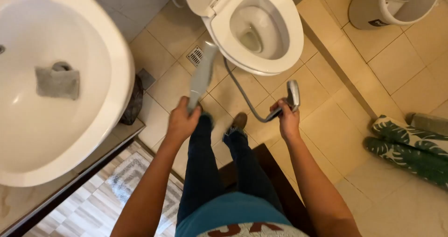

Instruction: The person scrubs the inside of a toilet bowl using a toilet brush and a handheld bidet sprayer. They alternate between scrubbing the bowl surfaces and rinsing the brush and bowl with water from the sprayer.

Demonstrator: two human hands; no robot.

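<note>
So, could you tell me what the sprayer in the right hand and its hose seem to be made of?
The sprayer head in the right hand looks like chromed metal or plated plastic: silvery and glossy. Its hose looks like smooth grey plastic or a metal-sheathed line; I can't tell which.

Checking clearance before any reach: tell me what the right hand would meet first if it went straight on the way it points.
Probably the toilet: the right hand, gripping the spray nozzle, points toward the bowl's front rim. Bare floor tiles lie between; depth is unclear.
</note>
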